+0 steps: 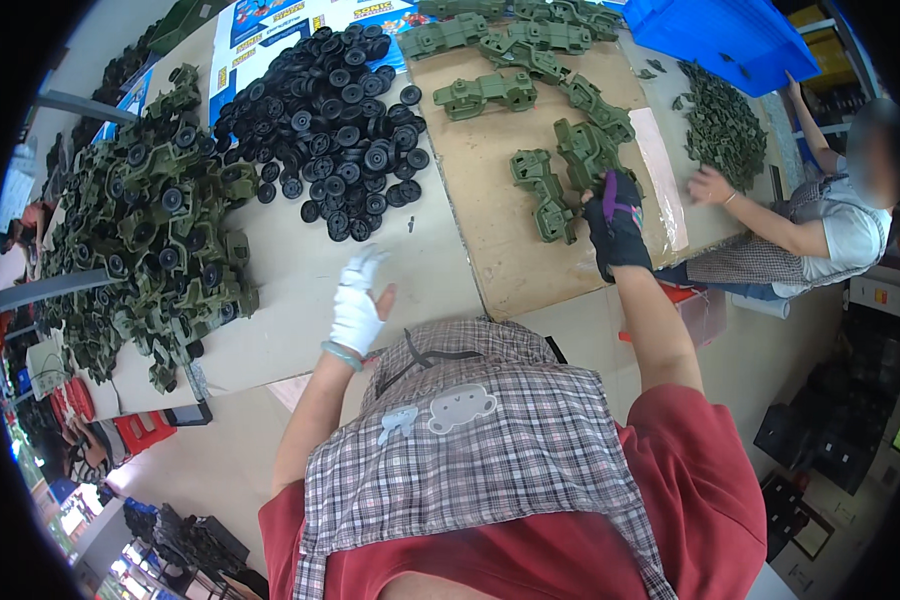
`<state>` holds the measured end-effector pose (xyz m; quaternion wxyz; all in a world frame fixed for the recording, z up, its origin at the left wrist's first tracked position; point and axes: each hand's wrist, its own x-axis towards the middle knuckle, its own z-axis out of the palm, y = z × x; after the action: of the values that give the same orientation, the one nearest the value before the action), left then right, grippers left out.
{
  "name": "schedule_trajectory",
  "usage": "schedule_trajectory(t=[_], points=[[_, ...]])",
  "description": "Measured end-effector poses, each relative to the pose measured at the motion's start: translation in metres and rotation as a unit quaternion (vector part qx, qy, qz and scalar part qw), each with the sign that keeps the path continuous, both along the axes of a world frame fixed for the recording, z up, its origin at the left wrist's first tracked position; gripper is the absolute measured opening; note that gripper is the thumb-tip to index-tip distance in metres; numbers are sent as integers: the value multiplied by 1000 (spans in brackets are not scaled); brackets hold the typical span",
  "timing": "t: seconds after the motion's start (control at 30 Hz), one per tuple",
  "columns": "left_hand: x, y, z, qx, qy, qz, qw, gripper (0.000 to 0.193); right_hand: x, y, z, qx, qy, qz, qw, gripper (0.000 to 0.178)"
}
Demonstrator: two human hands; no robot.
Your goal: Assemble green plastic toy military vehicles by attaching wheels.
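Observation:
My left hand (358,300), in a white glove, hovers over the pale table with fingers stretched out and nothing in it. Beyond it lies a heap of black toy wheels (346,136). My right hand (615,225), in a dark fingerless glove with a purple band, is closed at the near end of a green plastic toy vehicle body (586,150); the glove hides part of the grip. Just left of it lies another green body (543,196). Several more green bodies (485,95) are spread on the brown board (505,265).
At the left, green toy vehicles with wheels (160,230) form a big pile. Small green parts (725,130) are heaped at the right, below a blue bin (715,40). A co-worker (820,220) reaches toward them. A metal bar (50,290) juts over the left pile.

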<state>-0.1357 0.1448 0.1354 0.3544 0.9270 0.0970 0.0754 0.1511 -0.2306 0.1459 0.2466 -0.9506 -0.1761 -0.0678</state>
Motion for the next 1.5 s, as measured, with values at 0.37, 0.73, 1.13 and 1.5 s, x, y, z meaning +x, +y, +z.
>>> schedule_trajectory(t=[0.37, 0.73, 1.13, 1.5], points=[[29, -67, -6, -368, 70, 51, 926, 72, -131, 111, 23, 98, -22, 200, 975, 47], [-59, 12, -77, -305, 222, 233, 896, 76, -86, 223, -23, 44, 49, 348, 935, 46], [-44, 0, -45, -71, 245, 107, 961, 76, -60, 227, -42, 61, 173, 291, 939, 26], [25, 4, -37, 71, 269, 2, 961, 72, -68, 151, -34, -85, 114, 293, 945, 21]])
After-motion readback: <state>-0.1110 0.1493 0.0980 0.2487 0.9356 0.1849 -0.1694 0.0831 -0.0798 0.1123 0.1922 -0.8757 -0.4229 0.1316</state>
